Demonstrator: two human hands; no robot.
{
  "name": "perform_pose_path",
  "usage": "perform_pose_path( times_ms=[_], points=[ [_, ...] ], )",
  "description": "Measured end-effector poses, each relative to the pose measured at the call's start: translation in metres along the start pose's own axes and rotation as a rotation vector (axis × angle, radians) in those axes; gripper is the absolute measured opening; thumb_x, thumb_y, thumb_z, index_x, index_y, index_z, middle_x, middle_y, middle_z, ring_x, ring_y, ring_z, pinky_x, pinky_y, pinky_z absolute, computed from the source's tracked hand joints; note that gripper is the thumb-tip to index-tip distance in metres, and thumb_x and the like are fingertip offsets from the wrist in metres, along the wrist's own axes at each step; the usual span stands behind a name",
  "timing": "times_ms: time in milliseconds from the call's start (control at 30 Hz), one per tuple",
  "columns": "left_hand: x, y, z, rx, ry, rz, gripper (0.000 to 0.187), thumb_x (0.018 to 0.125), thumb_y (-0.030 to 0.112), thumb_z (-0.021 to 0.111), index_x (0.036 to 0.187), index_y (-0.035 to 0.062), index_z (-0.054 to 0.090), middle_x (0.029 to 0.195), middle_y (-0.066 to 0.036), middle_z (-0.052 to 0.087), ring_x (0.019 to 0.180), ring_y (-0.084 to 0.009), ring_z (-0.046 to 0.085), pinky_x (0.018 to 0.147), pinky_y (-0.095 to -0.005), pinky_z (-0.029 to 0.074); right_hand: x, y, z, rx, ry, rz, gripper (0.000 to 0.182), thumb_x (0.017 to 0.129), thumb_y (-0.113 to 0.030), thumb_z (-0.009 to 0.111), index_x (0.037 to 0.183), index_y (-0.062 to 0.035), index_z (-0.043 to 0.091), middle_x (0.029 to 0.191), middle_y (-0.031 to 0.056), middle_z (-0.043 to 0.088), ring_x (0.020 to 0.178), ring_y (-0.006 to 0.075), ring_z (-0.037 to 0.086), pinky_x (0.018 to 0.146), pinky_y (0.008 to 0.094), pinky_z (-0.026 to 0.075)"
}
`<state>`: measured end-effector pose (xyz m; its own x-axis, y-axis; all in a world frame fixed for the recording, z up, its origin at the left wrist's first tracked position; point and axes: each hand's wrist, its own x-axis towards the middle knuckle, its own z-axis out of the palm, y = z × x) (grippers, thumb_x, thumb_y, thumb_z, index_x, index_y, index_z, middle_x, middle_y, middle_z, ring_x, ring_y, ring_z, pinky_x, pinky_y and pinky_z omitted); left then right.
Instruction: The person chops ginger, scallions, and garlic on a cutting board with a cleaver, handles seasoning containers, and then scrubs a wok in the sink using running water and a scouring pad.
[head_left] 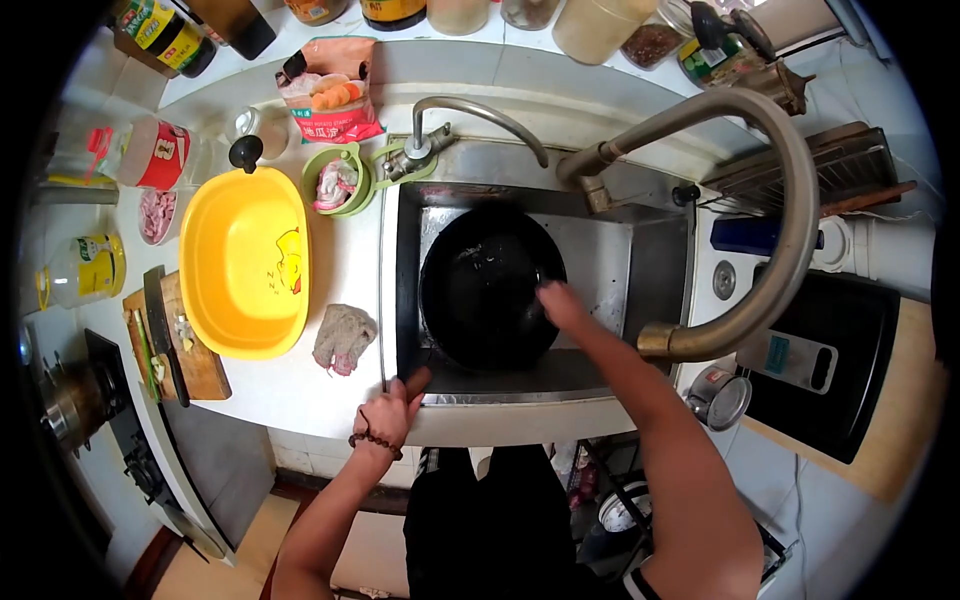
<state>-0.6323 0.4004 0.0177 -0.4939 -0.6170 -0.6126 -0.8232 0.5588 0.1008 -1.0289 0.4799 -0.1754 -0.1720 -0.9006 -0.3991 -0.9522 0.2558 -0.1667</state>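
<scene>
A black wok [480, 310] lies in the metal sink [610, 265], with a little water shining inside it. My left hand [384, 412], with a beaded bracelet at the wrist, is closed round the wok's brown handle [418, 382] at the sink's front left corner. My right hand [560, 303] reaches over the wok's right side, its fingers closed and smeared by motion. What those fingers hold, if anything, I cannot make out against the dark metal. A crumpled grey-brown rag [345, 338] lies on the counter beside my left hand.
Left of the sink stand a yellow basin [245, 320], a green strainer [345, 205], and a cutting board [205, 370] with a knife [165, 335]. A large curved faucet [800, 200] arches over the sink's right side; a thin faucet [480, 105] stands behind. Jars line the back ledge.
</scene>
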Motion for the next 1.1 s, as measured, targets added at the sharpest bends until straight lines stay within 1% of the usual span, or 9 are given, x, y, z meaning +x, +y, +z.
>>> perform_pose_path(
  times_ms=[33,133,367,500,600,667,733,933,1100],
  points=[
    [0.005,0.000,-0.001,0.017,0.016,-0.005,0.049,0.098,0.055,0.056,0.106,0.0064,0.055,0.070,-0.017,0.070,0.066,-0.0372,0.072,0.059,-0.0473,0.059,0.042,-0.016,-0.028,0.100,0.275,0.044,0.020,0.078,0.000,0.065,0.097,-0.0033,0.065,0.105,0.0187,0.065,0.099,0.0374,0.065,0.085,0.0444,0.057],
    [-0.008,-0.002,0.002,0.049,0.007,-0.014,0.049,0.098,0.055,0.055,0.104,0.0065,0.055,0.068,-0.016,0.069,0.064,-0.0364,0.072,0.058,-0.0465,0.059,0.077,-0.068,-0.040,0.400,0.409,0.015,0.023,0.074,0.003,0.066,0.097,-0.0019,0.064,0.108,0.0197,0.065,0.102,0.0402,0.063,0.089,0.0483,0.055],
    [-0.004,-0.003,-0.004,0.057,0.043,0.008,0.050,0.098,0.056,0.054,0.106,0.0061,0.057,0.070,-0.017,0.071,0.063,-0.0355,0.072,0.056,-0.0448,0.059,-0.025,-0.063,0.023,0.250,-0.076,-0.014,0.020,0.071,0.001,0.073,0.091,-0.0034,0.072,0.092,0.0208,0.070,0.092,0.0388,0.069,0.088,0.0469,0.057],
    [0.000,0.002,-0.015,-0.004,0.079,0.053,0.055,0.096,0.056,0.059,0.108,0.0022,0.059,0.070,-0.019,0.069,0.061,-0.0354,0.071,0.054,-0.0446,0.057,-0.114,-0.063,-0.020,0.821,0.018,0.121,0.020,0.075,-0.001,0.075,0.094,-0.0091,0.075,0.088,0.0159,0.073,0.088,0.0320,0.071,0.082,0.0405,0.057],
    [0.014,0.004,-0.024,-0.948,-0.700,-0.096,0.050,0.092,0.055,0.069,0.096,0.0067,0.057,0.073,-0.008,0.065,0.054,-0.0164,0.064,0.047,-0.0328,0.054,-0.124,-0.050,-0.033,0.921,0.181,0.267,0.018,0.078,-0.002,0.078,0.094,-0.0066,0.075,0.084,0.0110,0.075,0.084,0.0228,0.072,0.081,0.0354,0.056],
    [0.021,0.021,-0.035,-1.426,-0.922,-0.317,0.037,0.094,0.046,0.070,0.096,0.0105,0.057,0.073,-0.004,0.061,0.050,-0.0125,0.058,0.045,-0.0303,0.049,-0.136,-0.038,-0.049,0.897,0.415,0.412,0.020,0.077,-0.003,0.079,0.096,-0.0059,0.075,0.086,0.0120,0.075,0.083,0.0242,0.073,0.079,0.0350,0.055],
    [0.025,0.039,-0.046,-1.527,-0.997,-0.262,0.030,0.098,0.032,0.068,0.086,0.0132,0.049,0.065,0.004,0.045,0.048,-0.0048,0.039,0.044,-0.0239,0.029,-0.142,-0.018,-0.066,0.901,0.433,0.454,0.022,0.076,-0.004,0.080,0.097,-0.0048,0.074,0.088,0.0135,0.075,0.083,0.0250,0.073,0.079,0.0353,0.055],
    [-0.003,0.079,-0.066,-1.240,-0.652,-0.187,0.020,0.094,0.018,0.068,0.092,0.0072,0.052,0.062,0.003,0.046,0.046,-0.0079,0.043,0.040,-0.0288,0.037,-0.177,0.011,-0.130,0.920,0.478,0.552,0.021,0.077,-0.004,0.080,0.098,-0.0037,0.075,0.089,0.0141,0.075,0.085,0.0254,0.073,0.078,0.0342,0.056],
    [-0.029,0.082,-0.081,-0.619,-0.294,-0.091,0.044,0.084,0.029,0.070,0.110,-0.0047,0.060,0.084,-0.024,0.070,0.063,-0.0327,0.072,0.053,-0.0411,0.059,-0.178,0.041,-0.176,0.835,0.551,0.434,0.023,0.076,-0.004,0.079,0.098,-0.0025,0.074,0.091,0.0181,0.075,0.088,0.0305,0.074,0.080,0.0368,0.057]
  ],
)
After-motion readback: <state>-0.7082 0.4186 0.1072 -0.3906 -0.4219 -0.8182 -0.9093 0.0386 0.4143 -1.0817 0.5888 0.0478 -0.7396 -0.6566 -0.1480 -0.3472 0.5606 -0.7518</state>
